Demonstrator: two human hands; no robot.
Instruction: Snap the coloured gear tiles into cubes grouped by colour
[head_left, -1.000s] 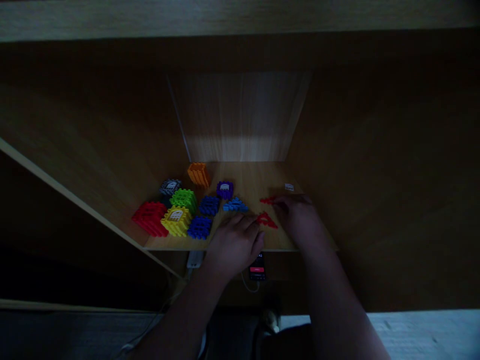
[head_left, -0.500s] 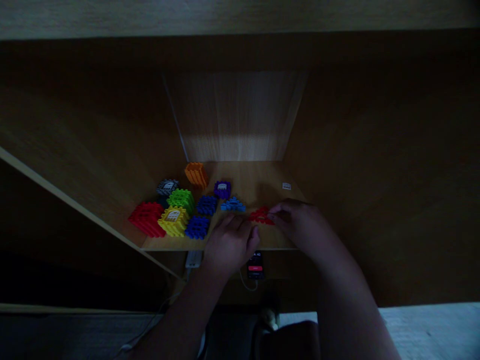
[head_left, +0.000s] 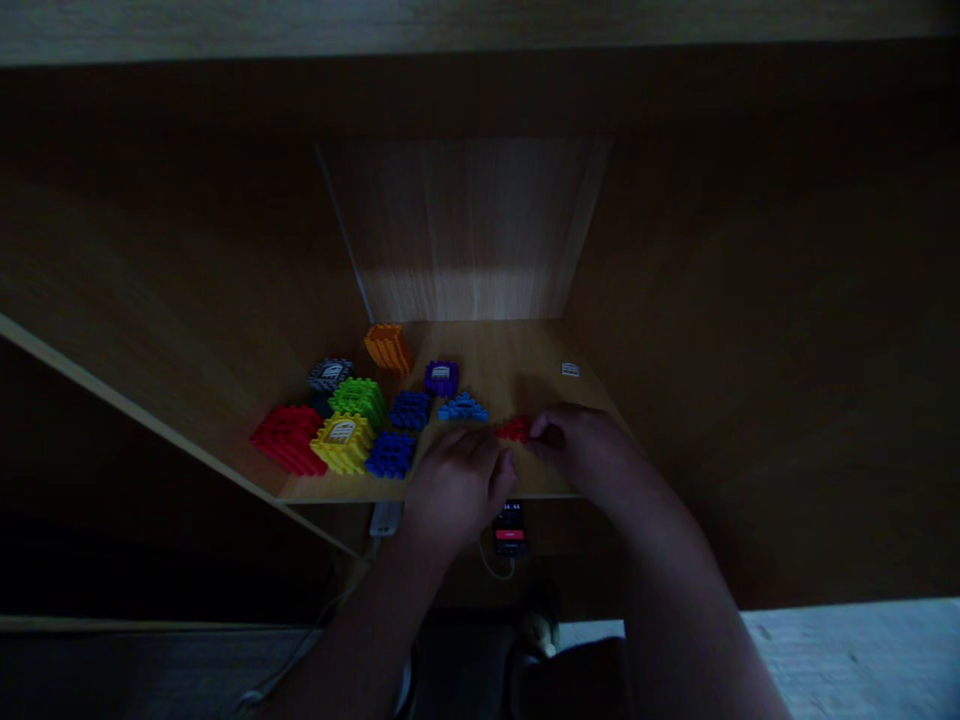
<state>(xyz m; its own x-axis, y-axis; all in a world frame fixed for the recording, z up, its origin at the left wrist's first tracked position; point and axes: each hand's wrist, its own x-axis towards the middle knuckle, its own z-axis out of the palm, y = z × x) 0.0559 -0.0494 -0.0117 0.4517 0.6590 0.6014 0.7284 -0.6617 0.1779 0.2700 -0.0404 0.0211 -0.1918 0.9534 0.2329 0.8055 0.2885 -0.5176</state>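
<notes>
Pinching small red pieces [head_left: 514, 429] between both hands — right hand [head_left: 581, 450] grips them from the right, left hand [head_left: 459, 487] closes in with fingertips at their near-left edge. Pieces sit near the front of the wooden shelf [head_left: 517, 365], right of a light blue piece [head_left: 463, 408]. Coloured block stacks — red [head_left: 285, 438], yellow [head_left: 343, 442], green [head_left: 358, 398] — sit far left.

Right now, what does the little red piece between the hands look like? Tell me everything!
The red piece is small, flat and toothed along its edges, and looks like plastic. It sits low over the wooden shelf, pinched between the left hand and the right hand. Dim light hides finer detail.
</notes>
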